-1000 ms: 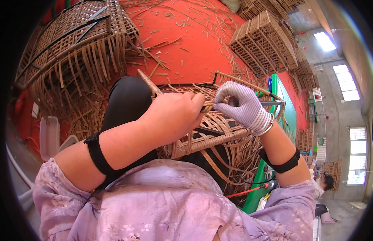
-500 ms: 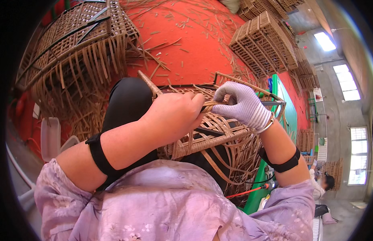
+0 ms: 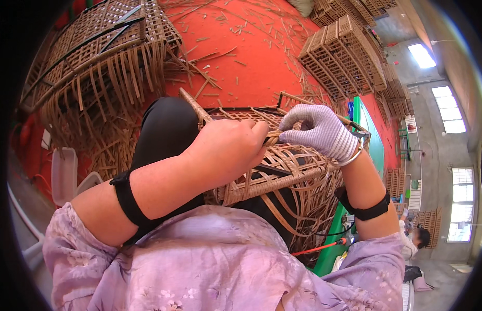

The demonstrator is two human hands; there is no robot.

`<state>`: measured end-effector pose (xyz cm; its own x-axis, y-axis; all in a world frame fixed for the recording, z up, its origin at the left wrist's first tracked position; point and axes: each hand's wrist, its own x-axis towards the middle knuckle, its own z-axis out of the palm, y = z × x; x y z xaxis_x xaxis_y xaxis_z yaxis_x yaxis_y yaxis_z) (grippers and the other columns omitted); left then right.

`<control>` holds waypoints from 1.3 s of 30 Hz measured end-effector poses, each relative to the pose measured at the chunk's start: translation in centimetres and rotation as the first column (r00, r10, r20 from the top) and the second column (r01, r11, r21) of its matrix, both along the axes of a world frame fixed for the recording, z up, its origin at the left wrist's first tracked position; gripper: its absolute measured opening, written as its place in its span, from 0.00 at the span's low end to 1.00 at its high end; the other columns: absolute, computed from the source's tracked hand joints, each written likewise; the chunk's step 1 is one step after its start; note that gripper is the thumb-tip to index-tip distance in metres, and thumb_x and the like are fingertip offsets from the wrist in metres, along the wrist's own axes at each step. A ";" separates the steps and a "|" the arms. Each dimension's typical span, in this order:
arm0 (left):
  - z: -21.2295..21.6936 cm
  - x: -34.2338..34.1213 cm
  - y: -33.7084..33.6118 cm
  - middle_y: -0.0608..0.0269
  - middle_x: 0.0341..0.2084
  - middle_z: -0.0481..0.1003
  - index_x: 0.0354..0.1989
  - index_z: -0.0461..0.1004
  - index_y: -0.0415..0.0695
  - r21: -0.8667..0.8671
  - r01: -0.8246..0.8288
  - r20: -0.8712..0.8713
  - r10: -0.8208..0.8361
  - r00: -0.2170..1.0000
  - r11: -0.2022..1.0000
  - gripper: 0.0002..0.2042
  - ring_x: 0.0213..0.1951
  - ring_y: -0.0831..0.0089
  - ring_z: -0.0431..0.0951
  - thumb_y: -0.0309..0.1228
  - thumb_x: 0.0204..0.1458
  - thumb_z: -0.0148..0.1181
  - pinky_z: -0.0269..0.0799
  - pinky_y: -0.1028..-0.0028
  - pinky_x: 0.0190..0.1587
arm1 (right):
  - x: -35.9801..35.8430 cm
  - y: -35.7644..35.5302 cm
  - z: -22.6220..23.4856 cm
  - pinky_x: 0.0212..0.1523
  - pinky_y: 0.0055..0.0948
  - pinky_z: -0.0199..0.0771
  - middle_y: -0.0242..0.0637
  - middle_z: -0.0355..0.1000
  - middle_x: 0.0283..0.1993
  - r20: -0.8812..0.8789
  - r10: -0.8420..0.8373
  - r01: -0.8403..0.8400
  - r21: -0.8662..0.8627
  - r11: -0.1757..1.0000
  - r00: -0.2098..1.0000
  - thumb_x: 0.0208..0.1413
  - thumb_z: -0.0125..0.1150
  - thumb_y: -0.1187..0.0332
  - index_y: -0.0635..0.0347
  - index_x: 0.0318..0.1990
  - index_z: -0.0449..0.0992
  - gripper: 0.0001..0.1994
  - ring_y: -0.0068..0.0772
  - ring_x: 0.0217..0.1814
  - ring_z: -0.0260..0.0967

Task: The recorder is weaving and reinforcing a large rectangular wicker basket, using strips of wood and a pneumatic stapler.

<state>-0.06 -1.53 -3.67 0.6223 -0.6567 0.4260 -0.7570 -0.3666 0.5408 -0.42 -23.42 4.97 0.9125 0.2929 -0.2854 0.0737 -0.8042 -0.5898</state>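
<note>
On my lap lies a brown woven rattan basket panel (image 3: 274,184) with a wrapped rim and dark metal bars of its frame. My bare left hand (image 3: 233,145) is closed above it, its fingertips pinching one end of a short bundle of tan weaving strips (image 3: 272,138). At the other end of that bundle, the thumb and fingers of my gloved right hand (image 3: 321,132) pinch it too. Loose strips (image 3: 316,207) hang from the panel's near right side. The lower part of the panel and its left end are partly hidden by my left forearm.
A larger half-woven basket (image 3: 95,57) with dangling strips stands at the far left. Scraps of strip litter the red floor (image 3: 241,57). Stacked baskets (image 3: 345,57) line the right. A green bench edge (image 3: 332,241), an orange-tipped tool (image 3: 329,245) and a plastic tub (image 3: 63,173) are near me. Another person (image 3: 415,236) is at the far right.
Both hands keep their pinch on the strips, shifting only slightly to the right. The basket panel stays in place on my lap.
</note>
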 end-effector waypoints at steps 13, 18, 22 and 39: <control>0.0 -0.1 0.0 0.56 0.23 0.72 0.31 0.67 0.42 -0.002 -0.009 0.014 0.009 1.000 1.000 0.12 0.27 0.56 0.76 0.35 0.49 0.62 0.71 0.61 0.29 | 1.5 0.5 0.6 0.34 0.24 0.69 0.29 0.71 0.29 -0.115 0.108 -0.130 -0.204 0.970 0.987 0.46 0.70 0.64 0.62 0.36 0.77 0.13 0.19 0.31 0.65; 0.0 -0.1 0.0 0.56 0.22 0.71 0.31 0.66 0.41 -0.007 -0.003 0.026 0.004 1.000 1.000 0.12 0.27 0.56 0.76 0.36 0.50 0.61 0.71 0.61 0.29 | 1.3 0.1 0.3 0.34 0.21 0.68 0.25 0.71 0.30 -0.192 0.038 -0.046 -0.038 0.998 0.981 0.47 0.71 0.66 0.62 0.35 0.78 0.12 0.15 0.33 0.65; 0.1 0.0 0.2 0.56 0.22 0.71 0.30 0.66 0.41 -0.019 0.004 0.028 -0.004 1.000 1.000 0.12 0.26 0.56 0.75 0.36 0.50 0.61 0.71 0.61 0.28 | 1.8 -0.2 0.2 0.32 0.17 0.68 0.23 0.72 0.29 -0.377 -0.124 0.157 0.058 0.986 0.918 0.51 0.68 0.64 0.62 0.35 0.78 0.11 0.12 0.32 0.65; 0.2 0.0 0.1 0.57 0.22 0.71 0.30 0.66 0.43 -0.007 -0.007 0.033 0.008 0.999 1.000 0.12 0.25 0.58 0.76 0.35 0.49 0.62 0.71 0.62 0.26 | 3.1 1.0 -0.2 0.23 0.15 0.60 0.21 0.67 0.25 -0.435 -0.048 0.105 0.108 0.989 0.899 0.55 0.63 0.62 0.61 0.35 0.77 0.10 0.11 0.24 0.59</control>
<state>-0.05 -1.43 -3.43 0.6128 -0.6491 0.4508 -0.7717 -0.3687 0.5182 2.65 -22.45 4.81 0.7302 0.2865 -0.6203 -0.2686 -0.7144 -0.6461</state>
